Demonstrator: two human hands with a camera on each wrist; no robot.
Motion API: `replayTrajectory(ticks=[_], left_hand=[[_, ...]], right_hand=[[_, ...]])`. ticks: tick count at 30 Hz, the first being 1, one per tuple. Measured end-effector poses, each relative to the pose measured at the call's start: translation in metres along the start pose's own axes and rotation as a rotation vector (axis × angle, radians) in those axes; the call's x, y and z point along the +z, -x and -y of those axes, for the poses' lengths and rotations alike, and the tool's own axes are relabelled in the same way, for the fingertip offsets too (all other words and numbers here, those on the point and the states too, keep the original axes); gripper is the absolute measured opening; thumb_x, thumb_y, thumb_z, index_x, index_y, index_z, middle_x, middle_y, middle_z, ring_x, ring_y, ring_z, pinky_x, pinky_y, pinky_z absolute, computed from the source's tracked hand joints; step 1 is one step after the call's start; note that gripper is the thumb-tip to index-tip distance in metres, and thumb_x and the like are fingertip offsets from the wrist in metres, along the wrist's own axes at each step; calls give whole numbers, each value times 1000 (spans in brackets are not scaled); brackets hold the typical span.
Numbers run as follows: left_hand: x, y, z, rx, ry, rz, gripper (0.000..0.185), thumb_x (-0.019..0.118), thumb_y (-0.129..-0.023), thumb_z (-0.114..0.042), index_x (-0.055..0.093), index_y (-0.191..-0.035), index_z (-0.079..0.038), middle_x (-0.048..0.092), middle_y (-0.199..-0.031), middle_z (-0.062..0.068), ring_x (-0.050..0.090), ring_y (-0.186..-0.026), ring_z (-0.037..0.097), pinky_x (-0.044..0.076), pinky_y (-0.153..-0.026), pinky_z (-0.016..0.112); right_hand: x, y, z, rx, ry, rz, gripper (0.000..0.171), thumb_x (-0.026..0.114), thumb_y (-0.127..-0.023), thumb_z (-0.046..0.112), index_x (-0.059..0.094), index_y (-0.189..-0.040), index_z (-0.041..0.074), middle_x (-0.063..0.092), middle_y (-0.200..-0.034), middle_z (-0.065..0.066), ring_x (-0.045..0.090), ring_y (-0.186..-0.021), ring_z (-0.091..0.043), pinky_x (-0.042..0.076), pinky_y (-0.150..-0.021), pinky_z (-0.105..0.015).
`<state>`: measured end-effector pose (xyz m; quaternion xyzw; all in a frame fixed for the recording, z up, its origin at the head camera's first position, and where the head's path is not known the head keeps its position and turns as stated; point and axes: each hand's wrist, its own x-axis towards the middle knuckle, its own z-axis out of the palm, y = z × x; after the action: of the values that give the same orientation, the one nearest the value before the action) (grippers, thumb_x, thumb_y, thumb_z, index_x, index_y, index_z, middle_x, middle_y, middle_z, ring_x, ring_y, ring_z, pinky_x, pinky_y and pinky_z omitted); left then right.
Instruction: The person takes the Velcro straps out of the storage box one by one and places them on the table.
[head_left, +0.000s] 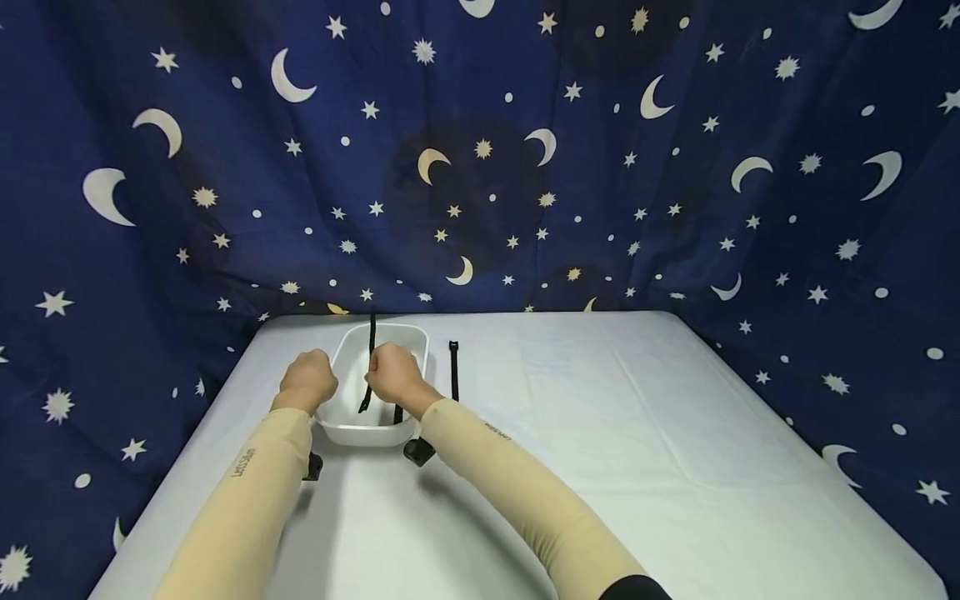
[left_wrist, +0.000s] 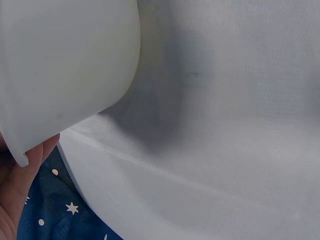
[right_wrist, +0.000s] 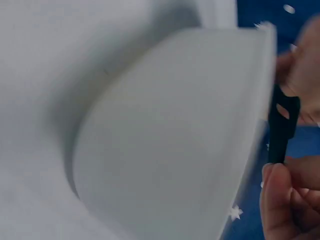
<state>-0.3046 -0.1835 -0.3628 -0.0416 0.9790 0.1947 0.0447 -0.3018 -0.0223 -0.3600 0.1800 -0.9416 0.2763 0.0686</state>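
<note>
My left hand (head_left: 309, 379) grips the left rim of a white plastic tub (head_left: 348, 435); in the left wrist view its fingers (left_wrist: 44, 149) lie against the outside of the tub wall (left_wrist: 65, 60). Over the tub, my right hand (head_left: 395, 372) pinches a black cable strap (head_left: 372, 333) between thumb and fingers. One end of the strap rises above the hand and the other hangs down inside the tub. The right wrist view shows a slotted end on this strap (right_wrist: 281, 117), sticking out past the fingertips (right_wrist: 276, 187). Another black strap (head_left: 398, 413) lies in the tub, partly hidden by the right wrist.
One more black strap (head_left: 453, 367) lies on the white-covered table (head_left: 637, 433), just right of the tub, its near end hidden by the right arm. A blue curtain (head_left: 480, 167) with moons and stars hangs behind the table and along both sides.
</note>
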Motion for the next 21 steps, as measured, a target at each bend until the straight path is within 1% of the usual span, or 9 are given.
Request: replayTrajectory(ticks=[1, 3, 6, 10, 14, 18, 21], left_hand=[[-1, 0, -1, -3, -2, 3, 30, 53, -90, -3, 61, -114, 13, 66, -110, 31, 67, -89, 35, 57, -70, 44], [-1, 0, -2, -11, -5, 9, 31, 53, -90, -3, 60, -116, 14, 66, -110, 31, 67, -88, 35, 58, -71, 44], [0, -2, -2, -17, -11, 5, 33, 53, -90, -3, 59, -118, 14, 66, -112, 31, 67, -90, 36, 58, -72, 45], [3, -4, 1, -7, -12, 5, 32, 52, -90, -3, 59, -117, 14, 65, -112, 32, 67, -91, 37, 58, -72, 46], [-1, -5, -1, -4, -19, 7, 32, 52, -91, -3, 59, -117, 14, 66, -111, 32, 67, -89, 36, 58, -71, 46], [-2, -3, -2, -6, -17, 6, 33, 51, -92, -4, 58, -118, 15, 65, -112, 32, 67, -91, 36, 58, -74, 47], [-1, -1, 0, 0, -8, 5, 33, 51, -91, -3, 58, -118, 15, 64, -112, 33, 66, -92, 37, 58, -76, 48]], right_hand=[[-6, -1, -3, -6, -9, -18, 29, 71, -87, 10, 59, -60, 14, 57, -58, 6, 54, -58, -8, 45, -60, -20], [-18, -2, -11, 0, -44, -46, 25, 72, -87, 12, 64, -64, 12, 61, -61, 5, 55, -59, -9, 46, -61, -20], [-38, -3, -29, 16, -105, -72, 21, 73, -87, 12, 67, -67, 10, 65, -62, 3, 56, -57, -8, 46, -57, -19], [-61, 1, -60, 88, -178, -75, 23, 72, -89, 11, 68, -67, 7, 66, -59, -1, 58, -53, -9, 44, -52, -20], [-83, 7, -94, 173, -217, -80, 23, 73, -89, 11, 68, -67, 7, 66, -60, -1, 60, -55, -9, 46, -55, -20], [-95, 18, -125, 251, -296, -60, 22, 72, -90, 9, 66, -69, 6, 68, -65, -4, 62, -58, -12, 49, -57, -24], [-93, 27, -146, 293, -358, -24, 23, 71, -91, 8, 64, -69, 5, 69, -71, -6, 64, -62, -14, 54, -63, -33]])
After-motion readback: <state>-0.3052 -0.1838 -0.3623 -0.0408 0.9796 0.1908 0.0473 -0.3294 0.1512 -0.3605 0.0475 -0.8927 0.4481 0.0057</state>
